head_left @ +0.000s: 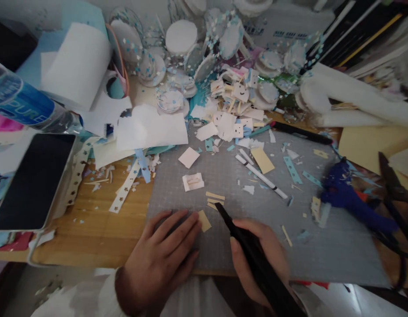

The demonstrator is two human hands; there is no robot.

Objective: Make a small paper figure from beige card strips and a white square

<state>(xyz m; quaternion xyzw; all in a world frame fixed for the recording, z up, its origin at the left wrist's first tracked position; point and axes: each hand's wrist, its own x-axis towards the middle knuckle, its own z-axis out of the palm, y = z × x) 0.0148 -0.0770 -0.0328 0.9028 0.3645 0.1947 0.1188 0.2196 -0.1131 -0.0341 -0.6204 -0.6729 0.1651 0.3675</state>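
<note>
My right hand (pixel 261 255) is closed round a black craft knife (pixel 246 251), its dark tip over the mat beside several thin yellow paper strips (pixel 215 199). My left hand (pixel 167 251) lies flat on the grey cutting mat (pixel 273 233) with fingers stretched out. Its fingertips touch the edge of a small yellow paper piece (pixel 205 221). Farther up the mat are a small white folded paper piece (pixel 193 181) and a pale paper square (pixel 188 157). To their right lie a yellow paper rectangle (pixel 262 160) and a white stick with dark bands (pixel 261 176).
A glue gun (pixel 352 198) and scissors (pixel 397 198) lie at the right. Paper cut-outs with drawn faces (pixel 239 94) pile up at the back, near white foam discs (pixel 181 37). On the left are a phone (pixel 35 180) and a water bottle (pixel 28 103).
</note>
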